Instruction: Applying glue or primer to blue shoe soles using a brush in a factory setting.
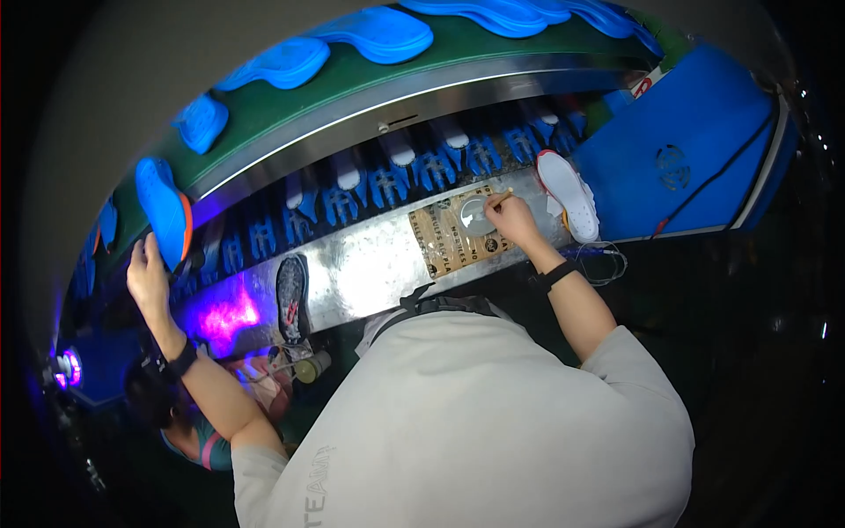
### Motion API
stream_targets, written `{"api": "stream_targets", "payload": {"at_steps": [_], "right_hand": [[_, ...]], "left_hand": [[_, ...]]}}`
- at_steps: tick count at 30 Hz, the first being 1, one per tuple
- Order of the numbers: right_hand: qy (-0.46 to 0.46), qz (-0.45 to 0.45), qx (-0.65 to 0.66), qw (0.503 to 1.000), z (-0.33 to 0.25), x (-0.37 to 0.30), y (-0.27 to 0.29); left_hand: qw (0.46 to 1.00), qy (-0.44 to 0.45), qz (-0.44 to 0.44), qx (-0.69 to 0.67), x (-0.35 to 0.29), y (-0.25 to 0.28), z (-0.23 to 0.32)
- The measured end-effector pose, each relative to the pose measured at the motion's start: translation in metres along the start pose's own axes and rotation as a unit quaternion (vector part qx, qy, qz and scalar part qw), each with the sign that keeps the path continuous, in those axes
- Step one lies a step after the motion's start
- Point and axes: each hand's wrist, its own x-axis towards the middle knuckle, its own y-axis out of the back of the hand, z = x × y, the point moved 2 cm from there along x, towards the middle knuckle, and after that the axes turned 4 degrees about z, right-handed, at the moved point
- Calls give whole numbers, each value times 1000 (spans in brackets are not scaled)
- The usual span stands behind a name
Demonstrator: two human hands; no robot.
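Observation:
At the left, my left hand [148, 275] has its fingers against the lower end of a blue shoe sole [161, 204] with an orange edge, seemingly gripping it; part of the grip is hidden. My right hand [518, 218] is closed on a short, thin brush [499, 199] with a wooden-looking handle. Its tip is over a round, pale dish [476, 216]. Beneath the dish lies a piece of brown printed cardboard [431, 238] on the metal ledge [356, 268]. To the right of that hand rests a white sole with a red edge [570, 195].
Several blue soles [374, 33] lie on the green conveyor belt [251, 119]. Below it runs a row of blue clamps or holders [387, 183]. A dark shoe upper [291, 297] lies on the ledge. A blue panel [678, 150] stands at right. Another person [180, 422] is at lower left.

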Motion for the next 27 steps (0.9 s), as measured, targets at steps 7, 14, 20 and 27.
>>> {"api": "stream_targets", "payload": {"at_steps": [7, 14, 20, 27], "right_hand": [[-2, 22, -2, 1000, -16, -5, 16], [14, 58, 141, 988, -3, -16, 18], [5, -9, 168, 986, -20, -24, 15], [111, -105, 367, 918, -175, -34, 50]], "left_hand": [[748, 153, -145, -630, -33, -48, -47], [209, 107, -338, -911, -133, -42, 35], [453, 46, -307, -836, -163, -46, 70], [627, 36, -317, -711, -234, -65, 100]]}}
